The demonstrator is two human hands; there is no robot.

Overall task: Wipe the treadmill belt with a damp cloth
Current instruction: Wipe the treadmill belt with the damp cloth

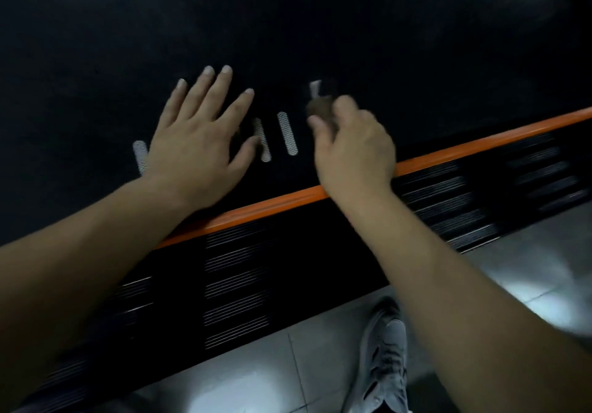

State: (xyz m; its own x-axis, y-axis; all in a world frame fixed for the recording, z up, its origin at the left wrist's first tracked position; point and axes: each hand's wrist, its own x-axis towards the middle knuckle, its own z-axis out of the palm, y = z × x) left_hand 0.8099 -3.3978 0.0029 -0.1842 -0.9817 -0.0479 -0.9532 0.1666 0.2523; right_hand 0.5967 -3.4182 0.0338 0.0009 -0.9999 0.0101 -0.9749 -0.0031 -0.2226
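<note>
in the head view, the treadmill belt (320, 28) is seen as a wide black surface filling the upper part of the picture, with white oval markings (287, 133) printed on it near the hands. the left hand (198, 143) is laid flat on the belt, its fingers straight and spread, and nothing is held in it. the right hand (352, 149) is curled round a small brownish wad, taken to be the damp cloth (318, 109), which is held against the belt just beside the markings. hand and cloth are blurred, so the exact hold cannot be made out. an orange trim strip (272, 202) is crossed by both wrists. below it the ribbed black side rail (237, 284) is seen, then a glossy tiled floor (288, 377) on which a grey sneaker (384, 358) is planted.

several risks can be judged from this. weight appears to be leaned onto the flat left hand; if the belt is free to roll, it could be shifted under that palm and balance could be lost forward. the cloth is bunched small, so only a narrow track would be cleaned by each stroke and strips could be left unwiped. it could also be dragged out of the fingers by the belt's grippy texture. if the cloth is too wet, water could be left on the belt or dripped onto the shiny tiles, where the sneaker could slip.
</note>
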